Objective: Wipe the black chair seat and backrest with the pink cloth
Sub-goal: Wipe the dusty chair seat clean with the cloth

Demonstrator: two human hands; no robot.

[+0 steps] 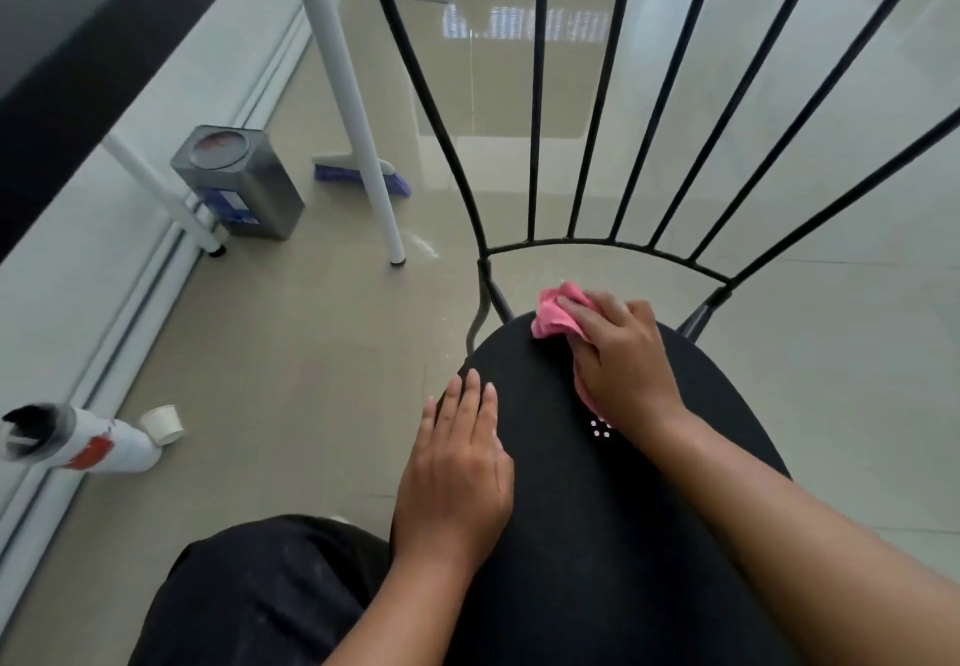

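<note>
The black chair seat [597, 520] fills the lower middle of the head view. Its backrest of thin black metal bars [535, 94] rises beyond it. My right hand [621, 359] presses the crumpled pink cloth [553, 314] flat onto the far edge of the seat, near the backrest's curved lower rail. Most of the cloth is hidden under the palm. My left hand [457, 468] lies flat on the seat's left edge, fingers together and extended, holding nothing.
White table legs [363, 146] stand on the tiled floor left of the chair. A metal tin [239, 182] and a purple brush head [358, 174] sit near them. A white tube and small cup [163, 424] lie by the wall at left.
</note>
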